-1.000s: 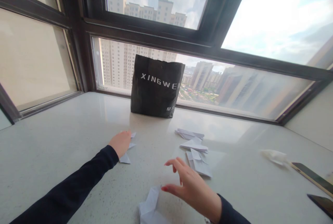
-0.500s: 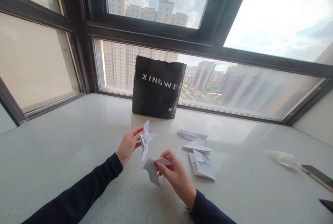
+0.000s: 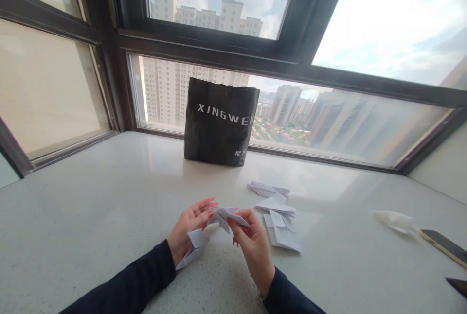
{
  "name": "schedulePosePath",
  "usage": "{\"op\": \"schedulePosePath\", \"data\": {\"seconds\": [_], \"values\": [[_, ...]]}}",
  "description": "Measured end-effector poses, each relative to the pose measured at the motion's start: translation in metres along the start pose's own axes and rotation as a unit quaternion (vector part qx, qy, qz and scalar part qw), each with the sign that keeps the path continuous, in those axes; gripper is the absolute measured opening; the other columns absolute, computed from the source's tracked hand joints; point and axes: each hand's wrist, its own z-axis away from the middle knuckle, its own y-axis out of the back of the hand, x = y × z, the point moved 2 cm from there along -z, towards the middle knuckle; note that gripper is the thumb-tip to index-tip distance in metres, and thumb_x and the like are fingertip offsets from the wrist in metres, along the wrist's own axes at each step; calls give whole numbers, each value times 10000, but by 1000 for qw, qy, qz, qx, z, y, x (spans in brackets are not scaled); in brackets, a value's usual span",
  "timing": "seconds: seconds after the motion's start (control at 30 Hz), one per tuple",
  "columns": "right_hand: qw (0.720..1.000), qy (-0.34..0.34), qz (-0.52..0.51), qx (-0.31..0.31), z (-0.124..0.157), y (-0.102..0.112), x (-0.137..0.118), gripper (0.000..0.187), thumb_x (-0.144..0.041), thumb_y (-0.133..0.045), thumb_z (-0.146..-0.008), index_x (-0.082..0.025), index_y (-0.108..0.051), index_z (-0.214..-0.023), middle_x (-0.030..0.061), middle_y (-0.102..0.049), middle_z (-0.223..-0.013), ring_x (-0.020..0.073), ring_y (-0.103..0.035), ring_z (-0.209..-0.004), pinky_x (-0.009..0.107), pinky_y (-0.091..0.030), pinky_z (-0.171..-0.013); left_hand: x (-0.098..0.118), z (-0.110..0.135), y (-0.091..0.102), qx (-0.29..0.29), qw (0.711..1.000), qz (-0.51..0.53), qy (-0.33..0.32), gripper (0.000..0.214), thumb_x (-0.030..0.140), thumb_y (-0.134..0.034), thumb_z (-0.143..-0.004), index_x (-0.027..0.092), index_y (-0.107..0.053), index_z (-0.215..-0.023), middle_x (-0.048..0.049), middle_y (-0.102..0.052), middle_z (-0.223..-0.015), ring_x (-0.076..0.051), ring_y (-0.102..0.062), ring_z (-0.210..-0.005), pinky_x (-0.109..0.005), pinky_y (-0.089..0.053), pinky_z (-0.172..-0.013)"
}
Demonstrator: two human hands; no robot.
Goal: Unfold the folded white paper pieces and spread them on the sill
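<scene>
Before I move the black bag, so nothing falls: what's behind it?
Behind the black bag, the lower window pane shows, with tall buildings outside. Anything right behind it on the white surface is covered.

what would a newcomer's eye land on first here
Probably the black bag with white lettering, standing upright on the white windowsill before the dark-framed window. Next might come the folded white paper piece pinched in the right hand, with the left hand close by. Three more folded papers lie one behind another, to the right.
</scene>
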Motion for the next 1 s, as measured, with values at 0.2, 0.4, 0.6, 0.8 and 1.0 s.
{"op": "schedulePosePath", "data": {"seconds": [0.2,0.4,0.6,0.8,1.0], "values": [[998,-34,-33,-34,-2,1,0,328,-497,-601,-712,-182,-510,-729,-42,-523,-523,95,-463,-433,208,-376,-406,-1,-3,-2,-76,997,0,25,390,349,-812,-543,107,-681,-819,-85,-650,-847,-224,-573,-836,-276,-419,-776],[997,-33,-49,-57,-2,0,0,306,-487,-531,-778,-185,-494,-802,-22,-553,-551,125,-515,-504,222,-387,-445,-4,3,-8,-173,983,-52,21,371,351,-795,-612,103,-666,-855,-79,-651,-789,-213,-595,-753,-285,-429,-726],[998,13,56,-19,-5,9,-1,304,-475,-473,-814,-189,-472,-713,-44,-455,-560,102,-415,-494,211,-353,-455,-3,10,-8,-61,996,-50,39,434,369,-799,-599,96,-645,-900,-102,-652,-827,-212,-605,-763,-310,-456,-751],[974,79,193,-85,-4,10,-4,267,-395,-421,-850,-187,-467,-690,-16,-513,-597,120,-453,-545,217,-350,-505,-1,9,-6,-21,997,-76,10,459,406,-788,-566,104,-658,-887,-89,-653,-815,-186,-587,-704,-269,-479,-657],[962,60,255,-72,-4,9,1,272,-412,-436,-834,-181,-512,-712,-1,-570,-576,123,-488,-483,213,-344,-469,5,13,-8,-22,980,-191,-46,416,447,-701,-622,95,-673,-843,-82,-646,-741,-220,-582,-688,-313,-488,-650]]}}
